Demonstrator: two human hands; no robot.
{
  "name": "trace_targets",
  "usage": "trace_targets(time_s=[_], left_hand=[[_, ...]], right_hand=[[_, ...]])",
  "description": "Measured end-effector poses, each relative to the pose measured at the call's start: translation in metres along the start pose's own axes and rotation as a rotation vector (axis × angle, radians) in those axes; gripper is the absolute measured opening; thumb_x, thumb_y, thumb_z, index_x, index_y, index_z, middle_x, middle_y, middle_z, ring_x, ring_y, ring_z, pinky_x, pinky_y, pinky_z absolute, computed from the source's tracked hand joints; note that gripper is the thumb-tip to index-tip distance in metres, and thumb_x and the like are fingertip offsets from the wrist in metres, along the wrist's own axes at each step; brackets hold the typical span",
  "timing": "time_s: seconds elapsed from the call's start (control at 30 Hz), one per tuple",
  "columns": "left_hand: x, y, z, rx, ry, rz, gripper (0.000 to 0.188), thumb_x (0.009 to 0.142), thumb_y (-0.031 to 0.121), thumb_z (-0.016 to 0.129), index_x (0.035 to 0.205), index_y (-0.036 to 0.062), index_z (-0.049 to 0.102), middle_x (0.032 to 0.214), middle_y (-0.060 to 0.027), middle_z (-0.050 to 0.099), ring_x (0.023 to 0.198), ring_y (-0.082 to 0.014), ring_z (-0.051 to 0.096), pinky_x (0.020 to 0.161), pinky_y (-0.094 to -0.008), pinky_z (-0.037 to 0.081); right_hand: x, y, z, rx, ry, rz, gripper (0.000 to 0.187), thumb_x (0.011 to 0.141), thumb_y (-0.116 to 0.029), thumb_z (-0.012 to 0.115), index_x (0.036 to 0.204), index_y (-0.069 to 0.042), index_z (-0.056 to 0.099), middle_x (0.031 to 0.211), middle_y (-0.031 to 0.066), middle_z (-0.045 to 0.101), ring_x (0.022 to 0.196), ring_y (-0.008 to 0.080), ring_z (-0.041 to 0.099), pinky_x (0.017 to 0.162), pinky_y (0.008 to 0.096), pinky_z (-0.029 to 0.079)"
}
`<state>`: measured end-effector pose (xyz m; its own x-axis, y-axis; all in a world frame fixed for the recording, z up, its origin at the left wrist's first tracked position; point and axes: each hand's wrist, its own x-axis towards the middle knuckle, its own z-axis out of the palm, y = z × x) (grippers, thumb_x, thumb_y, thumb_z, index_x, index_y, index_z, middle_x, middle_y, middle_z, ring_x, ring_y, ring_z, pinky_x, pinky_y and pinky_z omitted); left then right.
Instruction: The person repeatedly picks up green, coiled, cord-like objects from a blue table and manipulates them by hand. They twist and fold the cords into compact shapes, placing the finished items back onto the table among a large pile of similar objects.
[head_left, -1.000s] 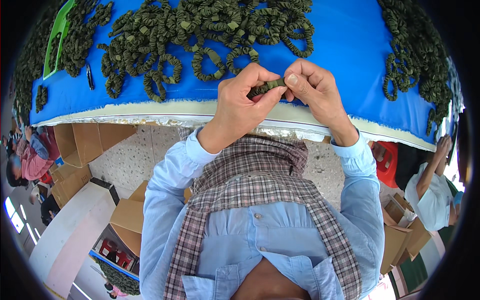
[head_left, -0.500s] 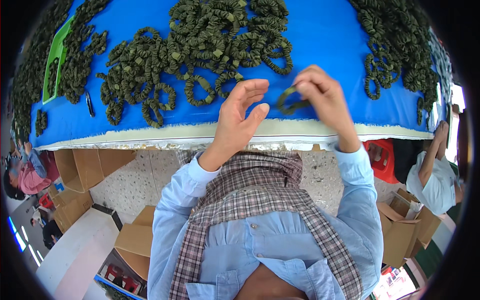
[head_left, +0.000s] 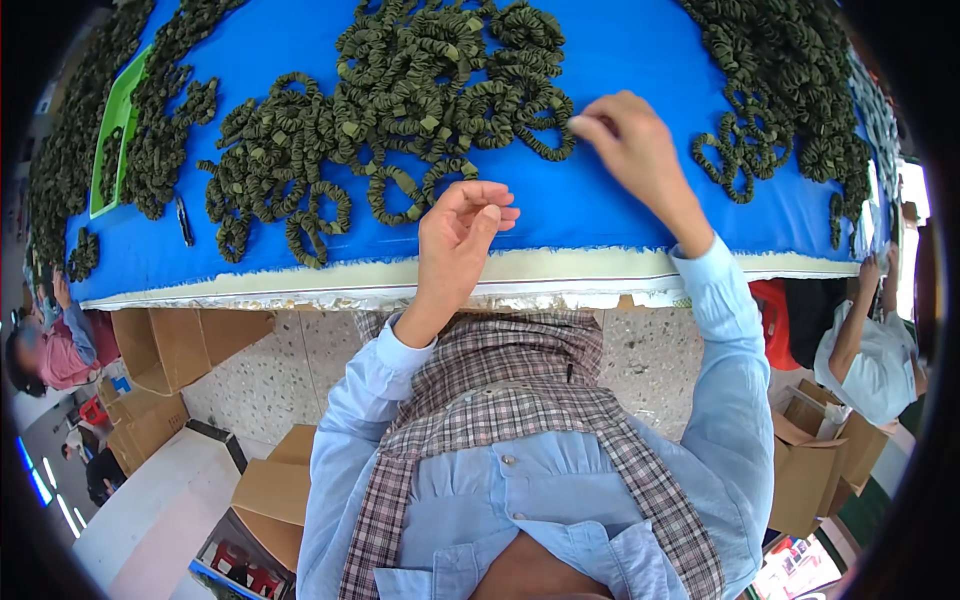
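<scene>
A heap of dark green scrunchies point(head_left: 400, 100), gathered fabric rings with lighter green patches, lies on the blue table cover in front of me. My left hand point(head_left: 457, 235) hovers near the table's front edge, just below the heap, its fingers loosely curled and apart with nothing seen in them. Over the cover to the right of the heap is my right hand point(head_left: 637, 152). Its thumb and bent forefinger point left, the tips close to the edge of a scrunchie point(head_left: 549, 132) at the heap's right side; whether they touch it I cannot tell.
Another scrunchie pile point(head_left: 800, 90) lies at the right, with a few loose rings by it. At the left are more scrunchies, a green tray point(head_left: 122, 120) and a dark pen-like tool point(head_left: 184, 222). Cardboard boxes point(head_left: 175, 345) stand below the table; other people work at both sides.
My right hand has moved up and left toward the heap; the scrunchie it held is gone from it. Another ring shows beside the right pile. My left hand has shifted slightly left and down.
</scene>
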<state>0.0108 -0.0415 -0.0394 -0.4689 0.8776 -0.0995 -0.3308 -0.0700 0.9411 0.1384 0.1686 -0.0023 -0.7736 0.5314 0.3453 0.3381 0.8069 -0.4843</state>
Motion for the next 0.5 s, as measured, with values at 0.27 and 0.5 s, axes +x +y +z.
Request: trace_targets(time_s=[0.27, 0.5], left_hand=[[0.010, 0.015, 0.000, 0.080, 0.020, 0.081, 0.025, 0.094, 0.008, 0.054, 0.116, -0.0039, 0.054, 0.108, -0.0124, 0.061, 0.093, -0.0190, 0.063, 0.082, -0.0308, 0.052], [0.022, 0.030, 0.010, 0.043, -0.067, 0.042, 0.030, 0.092, 0.007, 0.057, 0.121, -0.0035, 0.054, 0.108, -0.0118, 0.061, 0.089, -0.0158, 0.063, 0.082, -0.0274, 0.051]], right_hand=[[-0.014, -0.033, -0.004, 0.120, -0.023, 0.151, 0.020, 0.077, -0.015, 0.069, 0.070, -0.001, 0.056, 0.066, 0.0091, 0.056, 0.064, 0.0238, 0.054, 0.058, 0.0363, 0.044], [-0.034, -0.061, -0.015, 0.447, -0.187, 0.233, 0.020, 0.079, -0.015, 0.071, 0.075, 0.000, 0.059, 0.069, 0.0053, 0.058, 0.060, 0.0129, 0.051, 0.055, 0.0279, 0.043]])
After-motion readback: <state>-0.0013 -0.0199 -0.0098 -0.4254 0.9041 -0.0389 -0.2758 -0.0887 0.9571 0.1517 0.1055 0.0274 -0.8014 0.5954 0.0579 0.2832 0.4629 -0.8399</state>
